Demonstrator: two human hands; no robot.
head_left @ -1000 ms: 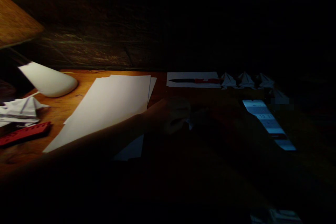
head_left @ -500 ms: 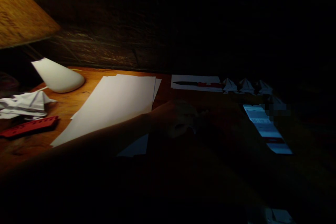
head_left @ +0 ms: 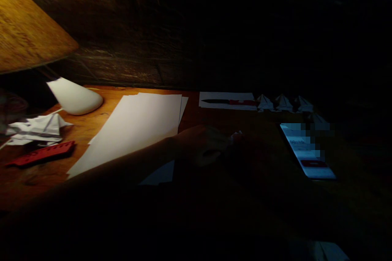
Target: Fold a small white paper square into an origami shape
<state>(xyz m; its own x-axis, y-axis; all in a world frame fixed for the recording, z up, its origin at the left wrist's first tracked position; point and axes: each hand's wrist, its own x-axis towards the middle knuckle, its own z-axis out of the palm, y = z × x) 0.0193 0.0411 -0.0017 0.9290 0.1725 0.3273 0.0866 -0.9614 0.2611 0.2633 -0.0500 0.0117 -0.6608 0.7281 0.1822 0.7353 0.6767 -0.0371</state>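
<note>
My left hand (head_left: pixel 203 144) reaches in from the lower left, its forearm across a stack of white paper sheets (head_left: pixel 143 124). Its fingers are closed and deep in shadow. At the fingertips shows a small pale edge of what looks like paper (head_left: pixel 236 133). Just beyond them a faint reddish shape, probably my right hand (head_left: pixel 252 149), is too dark for its fingers to be made out. A knife (head_left: pixel 228 102) with a red handle lies on white paper (head_left: pixel 211 96) behind the hands. To its right, several small folded paper pieces (head_left: pixel 283 102) stand in a row.
A lit phone (head_left: pixel 306 151) lies at the right. On the left are a lamp with a pale base (head_left: pixel 76 97) and tan shade (head_left: pixel 33 28), crumpled paper (head_left: pixel 45 128) and a flat red object (head_left: pixel 43 154). Another pale piece (head_left: pixel 330 251) shows at the bottom right.
The view has shifted slightly, so the lamp and table things sit a little lower. A small pale edge now shows at my left fingertips. My left hand stays in nearly the same place.
</note>
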